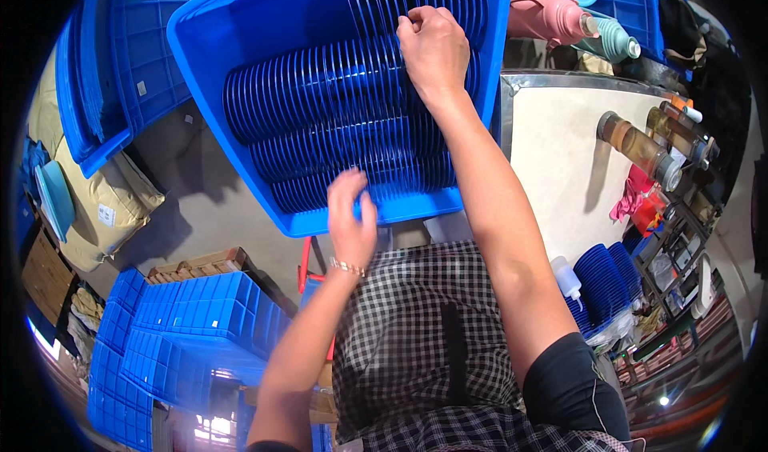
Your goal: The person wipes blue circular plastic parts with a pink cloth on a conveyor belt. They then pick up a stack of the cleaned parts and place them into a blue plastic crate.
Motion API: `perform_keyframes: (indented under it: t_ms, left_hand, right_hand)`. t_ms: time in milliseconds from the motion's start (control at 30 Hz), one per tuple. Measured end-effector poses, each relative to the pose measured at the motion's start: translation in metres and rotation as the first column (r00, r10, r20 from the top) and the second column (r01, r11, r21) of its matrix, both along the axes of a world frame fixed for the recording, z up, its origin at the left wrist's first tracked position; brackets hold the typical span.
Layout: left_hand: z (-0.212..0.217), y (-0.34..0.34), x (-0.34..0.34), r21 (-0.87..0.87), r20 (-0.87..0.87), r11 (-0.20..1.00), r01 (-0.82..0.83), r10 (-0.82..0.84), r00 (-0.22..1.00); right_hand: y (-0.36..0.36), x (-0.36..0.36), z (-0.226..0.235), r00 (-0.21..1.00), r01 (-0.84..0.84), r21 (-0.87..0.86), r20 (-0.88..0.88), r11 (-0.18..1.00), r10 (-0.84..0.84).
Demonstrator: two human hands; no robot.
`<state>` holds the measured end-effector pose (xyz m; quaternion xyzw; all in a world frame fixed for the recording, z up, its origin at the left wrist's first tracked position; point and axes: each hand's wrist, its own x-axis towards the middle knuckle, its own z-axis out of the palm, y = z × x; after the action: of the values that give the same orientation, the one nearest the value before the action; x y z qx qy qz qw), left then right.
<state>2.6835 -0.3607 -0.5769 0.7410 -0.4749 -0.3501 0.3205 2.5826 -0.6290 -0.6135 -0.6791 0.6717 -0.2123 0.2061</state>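
A large blue plastic crate (180, 36) stands in front of me, holding several rows of thin blue discs (320, 84) set on edge. At the back row, my right hand (436, 48) is closed, its fingertips pinched at the edge of a disc; the fingers partly hide the contact. Lower down, my left hand (352, 220) hovers over the crate's near edge beside the front row. Its thumb and fingers are apart and slightly blurred, with nothing visible in them.
Stacked blue crates (192, 308) stand at the lower left. To the right is a white-topped table (560, 156) with drink bottles (640, 148) and, nearer, a white squeeze bottle (566, 280) by more blue discs (600, 280). Pink (552, 20) and green (612, 38) flasks lie behind it.
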Motion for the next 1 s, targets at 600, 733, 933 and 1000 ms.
perform_keyframes:
  t_ms: [600, 733, 933, 1000]
  left_hand:
    - [-0.033, -0.261, 0.042, 0.237, -0.006, 0.970, -0.052, 0.055, 0.998]
    - [-0.038, -0.263, 0.046, 0.327, -0.026, 0.945, 0.007, 0.001, 1.000]
    - [-0.051, -0.263, 0.066, 0.276, -0.234, 0.953, 0.129, -0.064, 0.970]
    - [-0.043, -0.267, 0.066, 0.279, -0.115, 0.951, 0.136, -0.107, 0.988]
  right_hand:
    - [-0.024, 0.005, 0.012, 0.942, -0.152, 0.358, -0.229, 0.921, 0.245]
    - [-0.027, 0.005, 0.013, 0.942, -0.170, 0.378, -0.207, 0.910, 0.262]
    - [-0.025, 0.008, 0.013, 0.961, -0.165, 0.374, -0.145, 0.912, 0.233]
    - [-0.022, 0.008, 0.010, 0.967, -0.156, 0.332, -0.143, 0.930, 0.213]
